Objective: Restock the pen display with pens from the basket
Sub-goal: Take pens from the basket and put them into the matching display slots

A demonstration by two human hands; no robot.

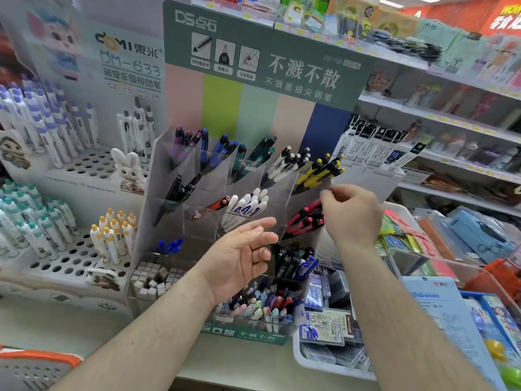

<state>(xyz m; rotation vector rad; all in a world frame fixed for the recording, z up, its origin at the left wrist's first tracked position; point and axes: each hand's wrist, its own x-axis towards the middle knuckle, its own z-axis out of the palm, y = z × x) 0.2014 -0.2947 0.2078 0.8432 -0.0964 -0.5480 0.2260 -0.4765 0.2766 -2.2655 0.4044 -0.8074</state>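
The clear acrylic pen display (158,176) stands under a green sign, its tilted compartments holding purple, blue, teal, white, yellow (321,170), black and pink-black pens (304,220). My right hand (352,215) is raised at the display's right edge, between the yellow and pink-black compartments. Its fingertips pinch a small red pen end (331,191); the rest of that pen is hidden by the hand. My left hand (242,256) hovers palm up with relaxed fingers, holding nothing, in front of the middle compartments. A grey perforated basket (33,368) with an orange rim shows at the bottom left.
A Domi stand (70,165) with white pens in a hole-board fills the left. A front bin (259,309) of mixed pens sits below my left hand. A white tray (315,359) of refill boxes is at the lower right, and stocked shelves (451,122) rise on the right.
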